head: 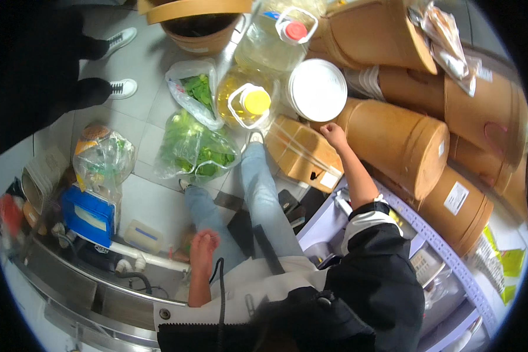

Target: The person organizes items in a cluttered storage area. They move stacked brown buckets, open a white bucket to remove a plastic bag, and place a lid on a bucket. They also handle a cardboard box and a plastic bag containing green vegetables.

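Note:
My right hand (333, 134), its fingers curled in with nothing visible in them, hovers over or beside a taped cardboard box (306, 152). Just beyond it is a white round-lidded bucket (317, 90), and a tan drum (391, 141) lies on its side to the right. My left hand (205, 243) is low in front of my left thigh, blurred, so its grip is unclear. On the floor ahead sit a clear plastic bag of leafy greens (198, 147), a second bag of greens (196, 90), and a yellow-capped oil jug (246, 101).
A red-capped clear jug (270, 42) stands behind the oil. More tan drums (484, 110) are stacked at right, above a lilac shelf (440, 251). At left are a blue box (88, 215), a bagged bundle (101, 158) and a steel counter (70, 281). Another person's shoes (123, 88) are upper left.

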Action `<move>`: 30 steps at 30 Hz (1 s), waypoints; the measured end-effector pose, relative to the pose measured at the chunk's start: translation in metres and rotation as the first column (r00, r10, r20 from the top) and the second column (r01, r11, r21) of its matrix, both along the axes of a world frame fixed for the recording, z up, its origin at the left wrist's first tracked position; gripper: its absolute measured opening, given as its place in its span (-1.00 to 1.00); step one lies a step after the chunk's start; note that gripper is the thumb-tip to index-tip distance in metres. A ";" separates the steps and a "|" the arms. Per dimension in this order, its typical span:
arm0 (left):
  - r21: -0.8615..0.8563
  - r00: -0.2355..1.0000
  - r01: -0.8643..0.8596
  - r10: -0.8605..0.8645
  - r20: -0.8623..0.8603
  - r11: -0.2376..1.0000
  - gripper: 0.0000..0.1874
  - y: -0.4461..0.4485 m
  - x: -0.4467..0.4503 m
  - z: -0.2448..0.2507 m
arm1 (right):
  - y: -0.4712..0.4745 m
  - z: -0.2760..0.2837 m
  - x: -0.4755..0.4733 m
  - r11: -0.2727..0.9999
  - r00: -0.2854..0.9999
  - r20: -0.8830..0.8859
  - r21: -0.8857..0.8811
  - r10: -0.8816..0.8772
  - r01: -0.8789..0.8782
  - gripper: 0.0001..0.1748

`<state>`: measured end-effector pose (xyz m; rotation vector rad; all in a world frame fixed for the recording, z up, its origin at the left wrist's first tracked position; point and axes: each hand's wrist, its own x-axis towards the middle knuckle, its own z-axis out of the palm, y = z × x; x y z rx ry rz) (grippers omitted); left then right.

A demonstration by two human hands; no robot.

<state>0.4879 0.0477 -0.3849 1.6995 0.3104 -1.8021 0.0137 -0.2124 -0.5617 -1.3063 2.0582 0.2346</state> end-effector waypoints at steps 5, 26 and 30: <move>0.023 0.998 0.066 -0.066 -0.007 0.998 -0.78 -0.004 -0.010 -0.014 | 0.014 -0.047 -0.007 0.998 0.997 0.075 0.052 -0.031 0.027 -0.52; -0.361 0.894 0.423 -0.448 0.015 0.831 -0.64 -0.082 -0.023 0.064 | 0.162 0.091 0.050 0.548 0.114 0.652 0.515 -0.750 0.660 -0.55; -0.415 0.830 0.522 -0.556 0.046 0.745 -0.64 -0.061 0.025 0.094 | 0.204 0.193 0.118 0.352 -0.507 0.834 0.552 -0.218 0.756 -0.45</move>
